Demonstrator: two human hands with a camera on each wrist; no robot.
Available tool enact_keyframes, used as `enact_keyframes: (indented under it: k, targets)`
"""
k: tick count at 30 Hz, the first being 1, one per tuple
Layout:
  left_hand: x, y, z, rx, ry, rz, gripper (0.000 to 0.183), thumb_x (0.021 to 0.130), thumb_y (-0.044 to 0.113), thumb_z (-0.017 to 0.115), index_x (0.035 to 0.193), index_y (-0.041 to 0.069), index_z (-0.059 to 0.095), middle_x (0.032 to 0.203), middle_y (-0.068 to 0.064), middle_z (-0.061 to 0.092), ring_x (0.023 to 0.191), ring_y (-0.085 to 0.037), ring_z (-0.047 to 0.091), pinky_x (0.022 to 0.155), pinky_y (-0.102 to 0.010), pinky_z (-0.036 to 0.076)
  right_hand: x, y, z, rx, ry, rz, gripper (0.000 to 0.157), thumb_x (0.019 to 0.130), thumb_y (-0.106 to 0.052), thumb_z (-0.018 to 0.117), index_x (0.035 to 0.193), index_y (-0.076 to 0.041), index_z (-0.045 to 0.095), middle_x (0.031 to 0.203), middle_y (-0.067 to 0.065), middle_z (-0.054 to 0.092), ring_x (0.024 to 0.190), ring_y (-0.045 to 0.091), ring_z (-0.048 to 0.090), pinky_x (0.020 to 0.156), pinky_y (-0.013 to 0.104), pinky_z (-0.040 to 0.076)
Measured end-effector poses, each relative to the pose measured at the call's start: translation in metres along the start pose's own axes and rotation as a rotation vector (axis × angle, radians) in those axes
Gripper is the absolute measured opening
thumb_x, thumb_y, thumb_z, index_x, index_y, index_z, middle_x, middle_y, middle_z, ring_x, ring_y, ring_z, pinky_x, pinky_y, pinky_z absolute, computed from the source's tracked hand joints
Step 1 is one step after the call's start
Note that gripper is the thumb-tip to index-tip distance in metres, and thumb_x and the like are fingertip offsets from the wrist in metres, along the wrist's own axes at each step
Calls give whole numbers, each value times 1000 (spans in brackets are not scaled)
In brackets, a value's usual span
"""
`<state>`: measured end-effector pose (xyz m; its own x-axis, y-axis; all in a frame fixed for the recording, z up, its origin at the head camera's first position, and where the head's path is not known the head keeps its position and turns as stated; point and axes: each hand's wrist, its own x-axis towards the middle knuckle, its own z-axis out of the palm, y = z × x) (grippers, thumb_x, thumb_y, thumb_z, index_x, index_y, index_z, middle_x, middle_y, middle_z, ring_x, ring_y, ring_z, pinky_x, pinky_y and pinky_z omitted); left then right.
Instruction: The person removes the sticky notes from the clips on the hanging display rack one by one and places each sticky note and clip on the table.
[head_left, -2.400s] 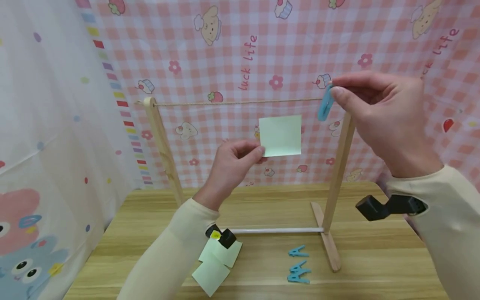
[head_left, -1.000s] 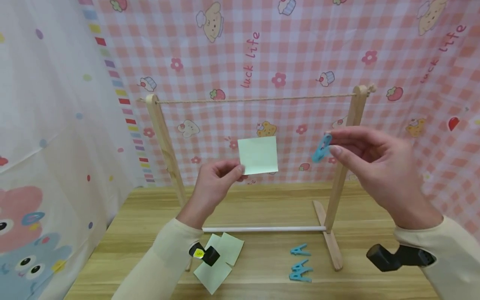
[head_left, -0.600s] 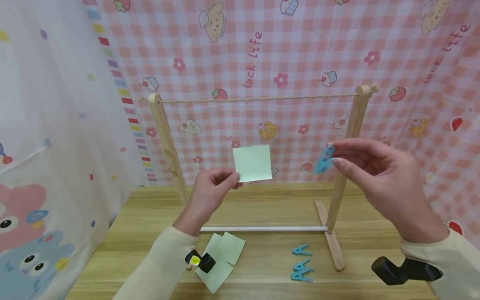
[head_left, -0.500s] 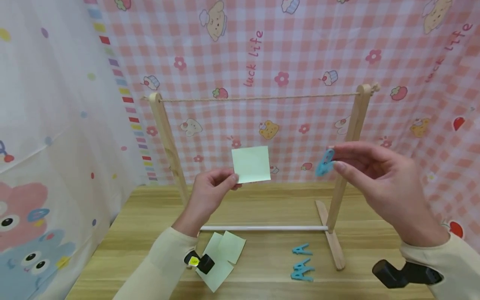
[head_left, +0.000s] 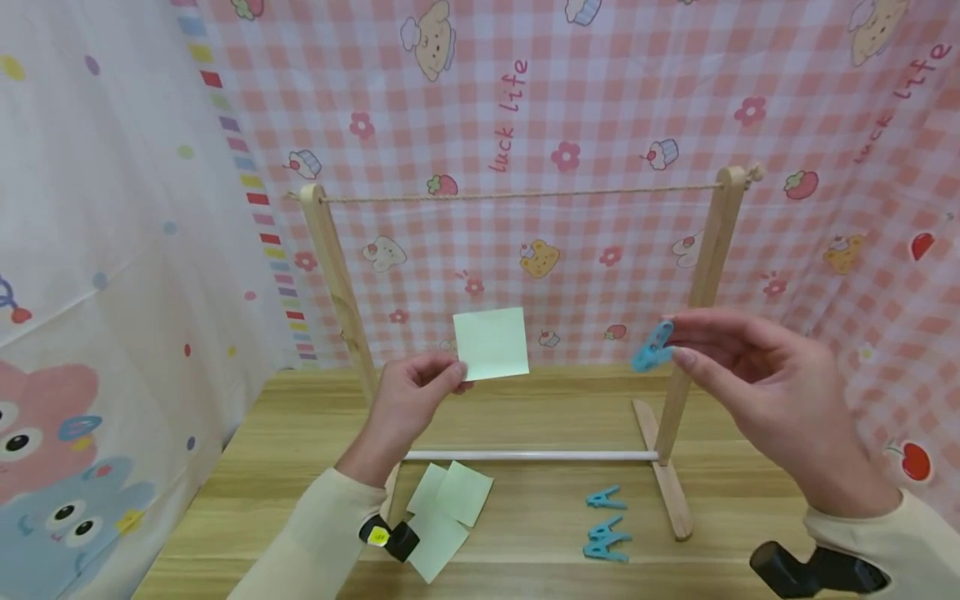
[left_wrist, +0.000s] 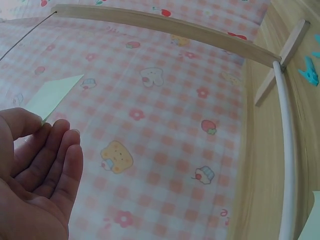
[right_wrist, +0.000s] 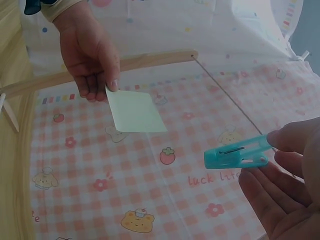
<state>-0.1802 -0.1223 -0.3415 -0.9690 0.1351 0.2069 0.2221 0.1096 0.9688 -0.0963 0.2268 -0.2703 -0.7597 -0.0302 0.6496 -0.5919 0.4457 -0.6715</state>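
My left hand [head_left: 411,400] pinches a pale green square of note paper [head_left: 491,343] by its lower left corner, thumb in front. To the right, my right hand [head_left: 772,400] holds a blue plastic clothespin [head_left: 653,347] between thumb and fingertips. In the right wrist view the same clothespin [right_wrist: 237,154] shows its wire spring, its handles pinched at one end. The paper and clothespin are apart, both in the air below a thin rope [head_left: 525,195]. That rope runs between two wooden posts, and nothing hangs on it.
A wooden stand's right post [head_left: 716,242] and left post [head_left: 333,275] rise from the wood-grain table [head_left: 540,575]. A white rod [head_left: 532,456] joins them low down. Several green papers [head_left: 438,533] lie at the left front, several blue clothespins [head_left: 606,537] farther right. A checked cloth [head_left: 630,100] hangs behind.
Both hands have come down from near the rope, the left drifting leftward with the paper, the right lowering the clothespin. Each keeps its hold. The loose papers and clothespins have stayed put.
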Motion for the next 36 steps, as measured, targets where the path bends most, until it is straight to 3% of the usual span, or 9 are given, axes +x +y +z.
enact_keyframes:
  k: [6,13,21,27,36]
  targets:
    - [-3,-10,-4,0,14,-42,18,104,7,71,112,-8,76,94,-3,79,88,-10,74,89,-22,62,-5,9,3,59,3,-14,35,92,13,77,126,3,75,114,-7,83,91,4,79,72,14,62]
    - [-10,-19,-6,20,33,-61,19,103,8,71,112,-8,77,92,-5,80,87,-10,73,90,-21,61,-13,20,9,276,-17,-80,34,90,22,71,123,14,71,113,1,84,101,7,80,81,14,63]
    - [-17,-28,-11,51,64,-96,18,103,9,71,111,-5,78,93,-7,81,86,-11,73,90,-21,60,-21,23,14,283,-22,-53,36,89,24,70,124,14,70,112,1,84,104,8,80,86,16,63]
    - [-20,-35,-16,57,70,-142,19,104,13,72,112,-2,79,97,-8,82,90,-14,74,93,-23,59,-28,30,16,279,-35,-98,40,89,26,69,127,14,69,118,4,82,109,10,79,89,16,62]
    - [-29,-43,-21,15,95,-154,19,105,9,69,113,-7,77,92,-4,80,86,-12,74,90,-23,61,-40,37,18,328,-84,-77,41,89,28,66,129,18,65,123,5,80,113,11,78,92,18,62]
